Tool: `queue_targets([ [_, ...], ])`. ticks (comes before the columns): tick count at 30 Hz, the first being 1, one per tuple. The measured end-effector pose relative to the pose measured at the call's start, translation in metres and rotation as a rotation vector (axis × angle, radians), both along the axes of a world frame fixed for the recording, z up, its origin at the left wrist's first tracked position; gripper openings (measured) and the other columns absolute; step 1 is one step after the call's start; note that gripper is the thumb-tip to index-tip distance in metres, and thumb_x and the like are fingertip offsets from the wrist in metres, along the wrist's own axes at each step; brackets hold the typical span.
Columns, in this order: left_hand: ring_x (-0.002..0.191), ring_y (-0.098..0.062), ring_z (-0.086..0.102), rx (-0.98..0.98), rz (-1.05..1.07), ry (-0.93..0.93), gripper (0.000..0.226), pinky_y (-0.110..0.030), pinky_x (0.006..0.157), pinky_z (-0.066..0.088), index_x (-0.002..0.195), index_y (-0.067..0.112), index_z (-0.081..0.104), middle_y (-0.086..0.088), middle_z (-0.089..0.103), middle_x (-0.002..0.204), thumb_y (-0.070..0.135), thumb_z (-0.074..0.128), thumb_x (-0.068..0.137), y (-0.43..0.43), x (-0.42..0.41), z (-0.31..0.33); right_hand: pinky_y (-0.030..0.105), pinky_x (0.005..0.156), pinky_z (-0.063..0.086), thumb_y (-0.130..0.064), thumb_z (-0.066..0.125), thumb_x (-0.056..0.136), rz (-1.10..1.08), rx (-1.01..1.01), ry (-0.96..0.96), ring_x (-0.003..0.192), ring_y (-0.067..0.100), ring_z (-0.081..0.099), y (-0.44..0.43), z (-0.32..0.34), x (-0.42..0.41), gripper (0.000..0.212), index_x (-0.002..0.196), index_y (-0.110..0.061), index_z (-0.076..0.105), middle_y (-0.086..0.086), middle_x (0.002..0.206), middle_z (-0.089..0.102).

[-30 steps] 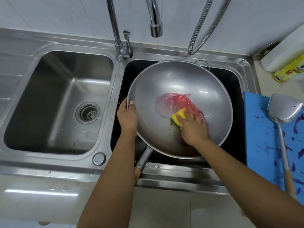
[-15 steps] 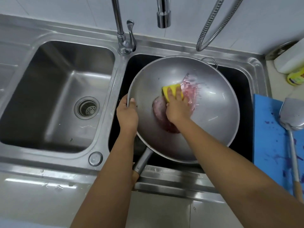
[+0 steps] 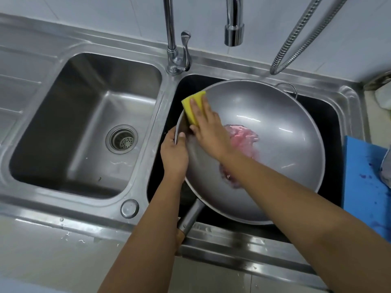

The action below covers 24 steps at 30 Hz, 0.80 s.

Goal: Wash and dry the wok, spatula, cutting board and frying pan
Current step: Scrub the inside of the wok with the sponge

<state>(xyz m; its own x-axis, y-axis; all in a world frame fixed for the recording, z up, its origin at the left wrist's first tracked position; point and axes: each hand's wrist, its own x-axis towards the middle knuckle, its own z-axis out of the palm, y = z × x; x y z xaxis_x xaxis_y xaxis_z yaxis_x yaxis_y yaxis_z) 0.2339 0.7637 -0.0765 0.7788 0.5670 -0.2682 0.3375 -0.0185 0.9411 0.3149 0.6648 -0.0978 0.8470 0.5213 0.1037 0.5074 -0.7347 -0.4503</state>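
Note:
A large grey wok (image 3: 275, 157) lies tilted in the right sink basin, its handle (image 3: 189, 218) pointing toward me. Pink residue (image 3: 243, 138) pools near its middle. My left hand (image 3: 174, 153) grips the wok's left rim. My right hand (image 3: 208, 127) presses a yellow sponge (image 3: 191, 104) against the wok's upper left rim. A blue cutting board (image 3: 364, 187) with purple stains lies on the counter at the right, and only the edge of a metal spatula (image 3: 386, 166) shows on it.
The left sink basin (image 3: 63, 106) has a drain strainer (image 3: 121, 139). A tap with lever (image 3: 176, 58), a spout (image 3: 233, 32) and a flexible metal hose (image 3: 296, 39) stand behind the sink. The wet steel ledge (image 3: 63, 229) runs along the front.
My right hand has swept the sponge from the wok's middle up and left to the rim. The pink residue now lies uncovered. My left hand stays on the rim.

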Motion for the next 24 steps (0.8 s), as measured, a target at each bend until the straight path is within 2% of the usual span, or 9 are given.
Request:
queue_targets([
  [3, 0.103, -0.013, 0.064, -0.035, 0.007, 0.003, 0.028, -0.037, 0.096, 0.052, 0.124, 0.016, 0.061, 0.001, 0.068, 0.111, 0.020, 0.048, 0.100, 0.000, 0.000, 0.002, 0.048, 0.088, 0.048, -0.016, 0.056, 0.094, -0.091, -0.034, -0.099, 0.131, 0.041, 0.036, -0.011, 0.002, 0.034, 0.075, 0.156, -0.031, 0.015, 0.016, 0.161, 0.010],
  [8, 0.106, -0.010, 0.063, -0.065, -0.013, 0.022, 0.034, -0.028, 0.096, 0.051, 0.133, 0.017, 0.056, 0.003, 0.065, 0.119, 0.021, 0.046, 0.101, -0.001, 0.000, 0.004, 0.047, 0.093, 0.045, -0.014, 0.058, 0.091, -0.839, -0.092, -0.017, 0.122, 0.039, 0.041, -0.029, 0.003, 0.068, 0.083, 0.156, -0.033, 0.010, 0.015, 0.162, 0.006],
  [10, 0.101, -0.007, 0.064, -0.075, -0.011, 0.011, 0.032, -0.023, 0.090, 0.052, 0.130, 0.017, 0.059, 0.006, 0.067, 0.113, 0.019, 0.046, 0.101, -0.001, -0.001, 0.004, 0.046, 0.093, 0.045, -0.015, 0.055, 0.093, -0.758, -0.081, -0.004, 0.121, 0.040, 0.041, -0.016, 0.002, 0.061, 0.080, 0.156, -0.029, 0.009, 0.019, 0.161, 0.004],
  [12, 0.098, -0.007, 0.065, -0.086, -0.002, 0.006, 0.029, -0.022, 0.087, 0.052, 0.125, 0.016, 0.061, 0.007, 0.068, 0.108, 0.017, 0.047, 0.100, -0.001, -0.001, 0.004, 0.048, 0.091, 0.046, -0.014, 0.055, 0.092, -0.449, -0.115, -0.099, 0.114, 0.043, 0.045, -0.007, -0.003, 0.051, 0.077, 0.156, -0.024, 0.014, 0.022, 0.160, 0.010],
  [14, 0.096, -0.007, 0.065, -0.093, 0.002, 0.006, 0.026, -0.023, 0.086, 0.052, 0.121, 0.017, 0.063, 0.007, 0.068, 0.105, 0.016, 0.047, 0.100, -0.001, -0.001, 0.004, 0.047, 0.087, 0.048, -0.011, 0.057, 0.087, -0.272, -0.201, -0.210, 0.106, 0.043, 0.049, -0.015, -0.006, 0.052, 0.077, 0.155, -0.023, 0.022, 0.022, 0.157, 0.022],
  [17, 0.097, -0.006, 0.064, -0.098, -0.003, 0.001, 0.029, -0.018, 0.084, 0.053, 0.126, 0.015, 0.061, 0.006, 0.067, 0.109, 0.016, 0.047, 0.101, -0.001, 0.000, 0.000, 0.051, 0.095, 0.044, -0.005, 0.054, 0.079, -0.376, -0.327, -0.283, 0.112, 0.045, 0.049, -0.051, -0.006, 0.066, 0.085, 0.154, -0.027, 0.023, 0.016, 0.159, 0.023],
  [19, 0.098, -0.002, 0.062, -0.103, -0.014, 0.008, 0.030, -0.011, 0.081, 0.051, 0.129, 0.015, 0.058, 0.007, 0.065, 0.111, 0.017, 0.046, 0.102, -0.001, -0.001, 0.001, 0.059, 0.111, 0.026, -0.004, 0.048, 0.085, -0.499, -0.448, -0.234, 0.130, 0.048, 0.036, -0.086, -0.001, 0.068, 0.083, 0.155, -0.031, 0.014, 0.011, 0.163, 0.009],
  [21, 0.101, -0.005, 0.062, -0.108, -0.019, 0.011, 0.032, -0.017, 0.087, 0.051, 0.131, 0.015, 0.057, 0.005, 0.065, 0.114, 0.018, 0.046, 0.102, -0.001, -0.001, -0.001, 0.063, 0.115, 0.009, -0.005, 0.043, 0.092, -0.564, -0.543, -0.187, 0.138, 0.049, 0.024, -0.122, 0.002, 0.060, 0.076, 0.155, -0.033, 0.011, 0.009, 0.164, 0.003],
  [24, 0.102, -0.010, 0.063, -0.105, -0.019, 0.010, 0.031, -0.026, 0.091, 0.052, 0.129, 0.014, 0.059, 0.001, 0.066, 0.114, 0.018, 0.046, 0.101, -0.001, 0.000, -0.001, 0.065, 0.114, 0.003, -0.006, 0.044, 0.093, -0.642, -0.625, -0.135, 0.139, 0.051, 0.019, -0.155, 0.005, 0.030, 0.071, 0.155, -0.031, 0.019, 0.010, 0.163, 0.007],
])
